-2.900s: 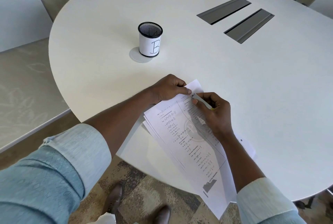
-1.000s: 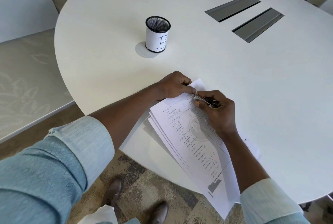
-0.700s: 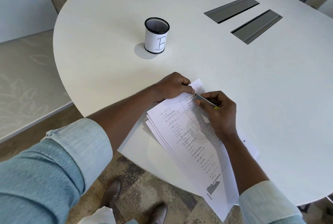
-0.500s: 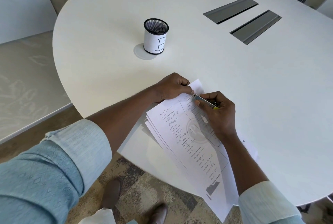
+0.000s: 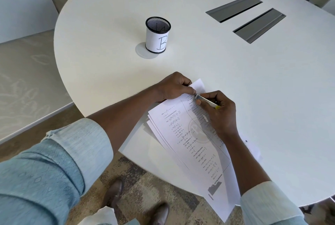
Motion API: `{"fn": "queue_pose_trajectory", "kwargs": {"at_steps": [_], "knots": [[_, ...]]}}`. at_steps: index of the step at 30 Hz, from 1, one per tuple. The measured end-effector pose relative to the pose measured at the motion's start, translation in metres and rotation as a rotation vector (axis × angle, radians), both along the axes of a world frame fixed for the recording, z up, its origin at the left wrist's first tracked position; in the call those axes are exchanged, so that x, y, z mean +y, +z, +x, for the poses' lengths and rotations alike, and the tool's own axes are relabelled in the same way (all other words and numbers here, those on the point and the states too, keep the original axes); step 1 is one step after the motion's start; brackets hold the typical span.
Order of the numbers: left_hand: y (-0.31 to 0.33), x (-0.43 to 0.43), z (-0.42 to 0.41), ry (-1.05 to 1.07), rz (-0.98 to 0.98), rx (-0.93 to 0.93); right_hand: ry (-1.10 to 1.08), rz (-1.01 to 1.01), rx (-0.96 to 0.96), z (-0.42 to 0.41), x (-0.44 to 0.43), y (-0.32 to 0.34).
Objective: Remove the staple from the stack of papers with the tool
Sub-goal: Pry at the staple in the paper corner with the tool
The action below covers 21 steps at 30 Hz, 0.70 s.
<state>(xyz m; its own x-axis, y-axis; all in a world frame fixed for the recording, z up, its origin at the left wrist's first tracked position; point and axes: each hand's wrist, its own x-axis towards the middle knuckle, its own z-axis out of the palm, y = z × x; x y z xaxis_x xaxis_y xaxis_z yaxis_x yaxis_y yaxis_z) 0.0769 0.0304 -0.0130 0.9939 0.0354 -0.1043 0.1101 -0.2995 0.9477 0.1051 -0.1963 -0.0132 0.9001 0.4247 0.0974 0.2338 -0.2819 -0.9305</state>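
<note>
Two hands busy: your left hand (image 5: 174, 88) pins the white printed paper stack (image 5: 190, 134), right hand (image 5: 219, 112) grips the slim metal tool (image 5: 205, 99) at its top corner. Prying steeply risks tearing that corner.

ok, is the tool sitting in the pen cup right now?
No, the tool is held in the right hand with its tip at the top corner of the papers, well apart from the cup.

Matt white table (image 5: 235, 79), paper stack (image 5: 192, 145), shiny metal tool (image 5: 205, 99)
</note>
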Motion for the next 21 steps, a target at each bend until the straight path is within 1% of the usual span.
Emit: {"fn": "queue_pose_trajectory", "kwargs": {"at_steps": [11, 16, 21], "knots": [[0.0015, 0.0001, -0.0003, 0.017, 0.014, 0.017, 0.054, 0.035, 0.018, 0.0016, 0.0004, -0.0019], [0.0040, -0.0018, -0.0014, 0.030, 0.034, 0.020, 0.085, 0.062, -0.033, 0.0024, -0.0010, -0.0043], [0.0038, -0.0016, -0.0028, 0.033, 0.030, 0.033, 0.113, 0.095, -0.124, 0.0012, -0.0001, -0.0075]]}}
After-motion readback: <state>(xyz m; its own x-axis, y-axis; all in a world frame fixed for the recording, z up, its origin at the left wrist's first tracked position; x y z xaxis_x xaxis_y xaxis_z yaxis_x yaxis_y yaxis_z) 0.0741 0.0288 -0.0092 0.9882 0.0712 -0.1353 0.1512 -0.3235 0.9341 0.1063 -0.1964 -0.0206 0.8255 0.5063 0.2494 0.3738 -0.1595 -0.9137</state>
